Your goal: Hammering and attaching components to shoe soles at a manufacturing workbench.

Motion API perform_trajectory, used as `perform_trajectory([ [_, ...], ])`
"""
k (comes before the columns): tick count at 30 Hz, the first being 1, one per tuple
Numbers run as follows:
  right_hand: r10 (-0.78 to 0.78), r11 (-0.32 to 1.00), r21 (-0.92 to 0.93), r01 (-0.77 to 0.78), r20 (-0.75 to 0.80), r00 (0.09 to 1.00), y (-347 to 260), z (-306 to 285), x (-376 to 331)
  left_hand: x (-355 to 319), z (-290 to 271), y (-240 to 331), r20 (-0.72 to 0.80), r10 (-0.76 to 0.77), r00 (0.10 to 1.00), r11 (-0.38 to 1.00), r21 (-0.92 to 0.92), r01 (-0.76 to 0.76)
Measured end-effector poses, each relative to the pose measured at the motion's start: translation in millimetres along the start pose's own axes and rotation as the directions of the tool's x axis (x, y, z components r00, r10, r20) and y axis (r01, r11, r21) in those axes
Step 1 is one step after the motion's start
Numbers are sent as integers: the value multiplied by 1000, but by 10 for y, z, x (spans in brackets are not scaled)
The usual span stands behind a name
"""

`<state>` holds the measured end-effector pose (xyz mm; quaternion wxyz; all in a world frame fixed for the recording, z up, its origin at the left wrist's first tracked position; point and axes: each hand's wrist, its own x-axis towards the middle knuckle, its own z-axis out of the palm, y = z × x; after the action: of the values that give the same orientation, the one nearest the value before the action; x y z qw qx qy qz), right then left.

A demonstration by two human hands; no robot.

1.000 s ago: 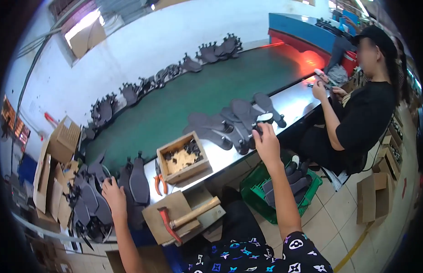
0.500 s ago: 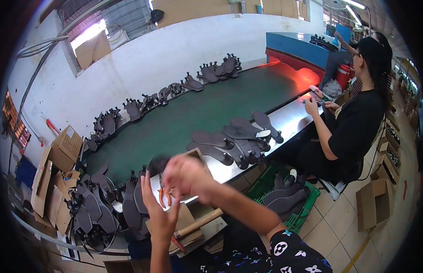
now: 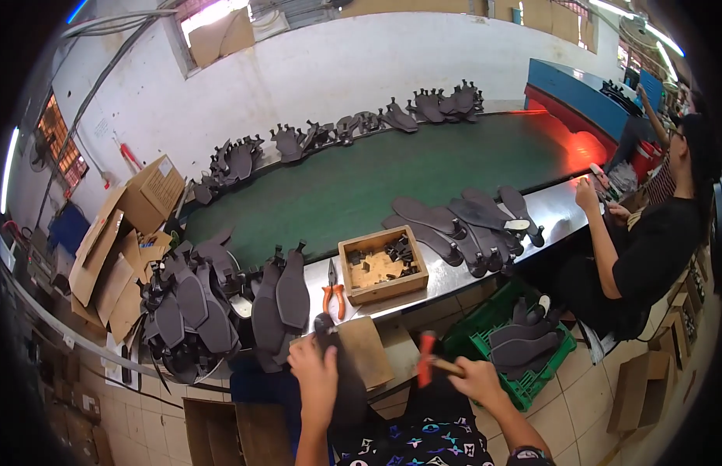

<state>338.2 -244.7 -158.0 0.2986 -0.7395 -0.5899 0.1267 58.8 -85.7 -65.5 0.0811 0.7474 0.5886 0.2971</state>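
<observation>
My left hand [image 3: 314,374] holds a dark grey shoe sole [image 3: 342,380], its thumb lying across the near side and the fingers partly hidden. The sole stands tilted beside a tan board [image 3: 366,349], with a small black piece at its upper end. In my right hand [image 3: 480,380] is a hammer [image 3: 446,365], gripped by its wooden handle; the red head is to the right of the sole and apart from it. Orange-handled pliers [image 3: 334,295] lie on the metal edge beyond my left hand. Right of them sits a wooden box [image 3: 384,291] with small black pieces in it.
Soles pile up at the left [image 3: 194,299] and right [image 3: 470,225], with more along the far side of the green conveyor belt [image 3: 361,175]. A green crate [image 3: 559,357] of soles stands on the floor. A co-worker [image 3: 656,241] sits at the right; cardboard boxes [image 3: 155,194] stand left.
My right hand, blurred beside my left before, has moved right and taken up the hammer from the work surface. My left hand, earlier raised with spread fingers, now grips a sole. The view has shifted.
</observation>
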Motion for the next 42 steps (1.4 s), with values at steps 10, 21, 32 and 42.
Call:
perform_trajectory([
  [10,648,673,590,-446,-179,741,388,13,-876,1756,1090,433,299,642,706,705,133,-697],
  [21,484,540,810,-230,-75,872,-39,-543,-200,1430,439,944,431,397,810,716,-698,20],
  [32,-97,321,939,124,-97,991,-1514,-880,657,-60,-554,1037,577,160,801,-257,-759,598],
  [42,-78,503,864,5,40,996,-1879,-589,739,-116,-237,452,244,0,970,387,-894,225],
])
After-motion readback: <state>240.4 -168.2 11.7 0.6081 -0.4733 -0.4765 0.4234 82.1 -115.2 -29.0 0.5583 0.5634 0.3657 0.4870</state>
